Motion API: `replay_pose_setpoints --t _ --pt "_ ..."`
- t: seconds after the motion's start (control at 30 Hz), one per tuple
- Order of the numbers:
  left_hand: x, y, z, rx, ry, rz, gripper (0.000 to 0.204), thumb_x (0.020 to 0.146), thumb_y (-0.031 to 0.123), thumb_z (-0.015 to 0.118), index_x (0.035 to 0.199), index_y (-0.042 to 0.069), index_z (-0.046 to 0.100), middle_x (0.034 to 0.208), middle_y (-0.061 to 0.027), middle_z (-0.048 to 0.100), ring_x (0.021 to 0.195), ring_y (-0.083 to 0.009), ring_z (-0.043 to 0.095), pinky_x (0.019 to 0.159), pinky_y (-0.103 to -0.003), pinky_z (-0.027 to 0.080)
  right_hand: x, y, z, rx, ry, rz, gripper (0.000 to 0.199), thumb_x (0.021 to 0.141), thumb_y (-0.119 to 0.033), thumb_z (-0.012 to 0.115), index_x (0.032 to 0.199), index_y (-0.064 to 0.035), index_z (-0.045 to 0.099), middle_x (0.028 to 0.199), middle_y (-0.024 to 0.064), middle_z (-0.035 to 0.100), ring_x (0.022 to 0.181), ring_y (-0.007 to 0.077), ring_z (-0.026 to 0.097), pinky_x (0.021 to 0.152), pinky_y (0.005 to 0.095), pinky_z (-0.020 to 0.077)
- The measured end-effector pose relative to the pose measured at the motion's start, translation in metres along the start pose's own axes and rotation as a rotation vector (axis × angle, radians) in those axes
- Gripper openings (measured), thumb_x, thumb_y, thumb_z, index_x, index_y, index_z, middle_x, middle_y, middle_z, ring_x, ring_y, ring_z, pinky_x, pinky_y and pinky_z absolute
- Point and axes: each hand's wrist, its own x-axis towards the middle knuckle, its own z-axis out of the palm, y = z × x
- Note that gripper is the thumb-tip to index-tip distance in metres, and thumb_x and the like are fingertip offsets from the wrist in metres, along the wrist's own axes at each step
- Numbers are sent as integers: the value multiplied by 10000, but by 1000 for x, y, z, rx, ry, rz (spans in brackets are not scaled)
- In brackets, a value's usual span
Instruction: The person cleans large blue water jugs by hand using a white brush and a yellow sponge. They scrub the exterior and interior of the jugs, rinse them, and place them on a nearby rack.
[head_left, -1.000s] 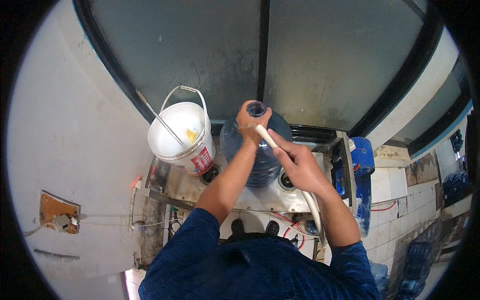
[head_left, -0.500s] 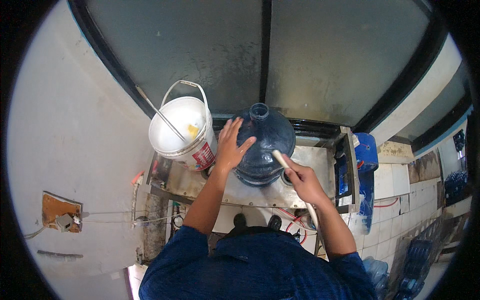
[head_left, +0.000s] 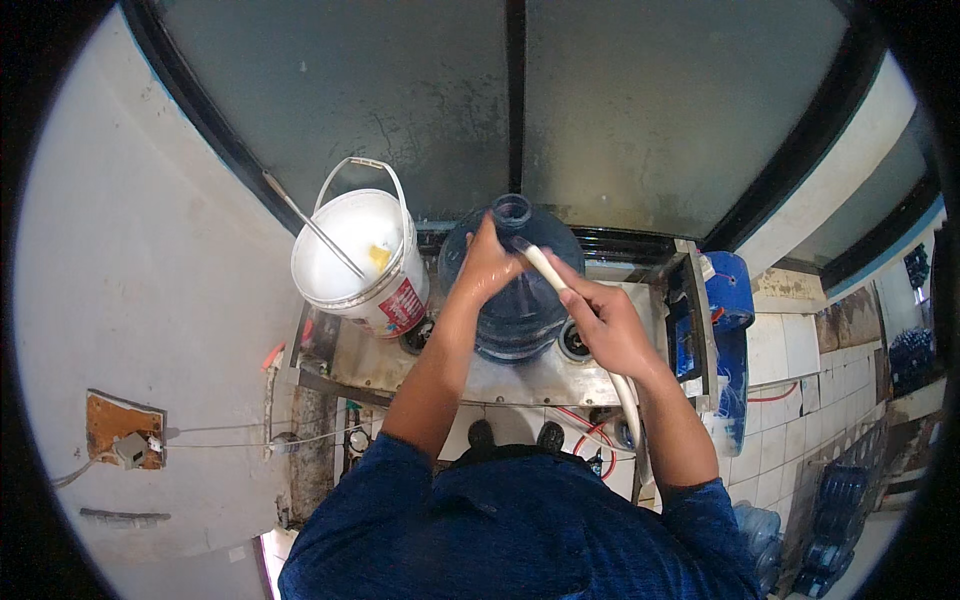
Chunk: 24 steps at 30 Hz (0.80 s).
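Person stands at a wet steel table (head_left: 500, 375), seen from above.

Jug (head_left: 512, 285): large, blue, translucent plastic, round-shouldered, upright near the middle of the table toward its far edge. Neck points straight up; open mouth (head_left: 512, 211) a dark ring at the top.

Left hand (head_left: 487, 265): laid on the jug's shoulder just below the neck, fingers curled against the plastic, steadying it. Grip looks loose, more a rest than a clamp.

Right hand (head_left: 607, 325): fingers closed round a pale hose (head_left: 545, 268), smooth, flexible, off-white. Hose comes up from below the table's near edge, passes through the fist, and ends at a tip just beside the neck on its right.

Key relation: hose's long axis runs from the near right up toward the far left, tip aimed at the mouth. Mouth lies just beyond and left of the tip, slightly higher. Tip is not inside the mouth. Right hand has the hose; the left is nearer the neck.

Bucket (head_left: 360, 265): white plastic, wire handle raised, at the table's far left corner, just beside the jug. A thin rod (head_left: 315, 228) leans in it; a yellow scrap lies inside. Blue canister (head_left: 727, 290) at the right edge. Dark glass panes behind.
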Motion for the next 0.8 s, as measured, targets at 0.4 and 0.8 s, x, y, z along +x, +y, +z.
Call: replay_pose_setpoints --t 0.4,0.8 --pt "-30 -45 -26 -1006 482 -103 321 767 16 808 1056 24 670 1100 -115 723 1090 -237 662 1032 -405 486 -7 56 -2 79 44 97 451 1059 -163 546 1496 -58 521 1184 165 729 1001 125 620 927 294 492" --pt "-199 -205 -173 -444 -537 -1009 559 778 212 890 1257 17 678 1137 -100 740 974 -266 732 843 -419 602 13 219 8 -13 95 266 421 1035 -149 557 1448 -73 590 801 17 606 696 93 513 674 268 432"
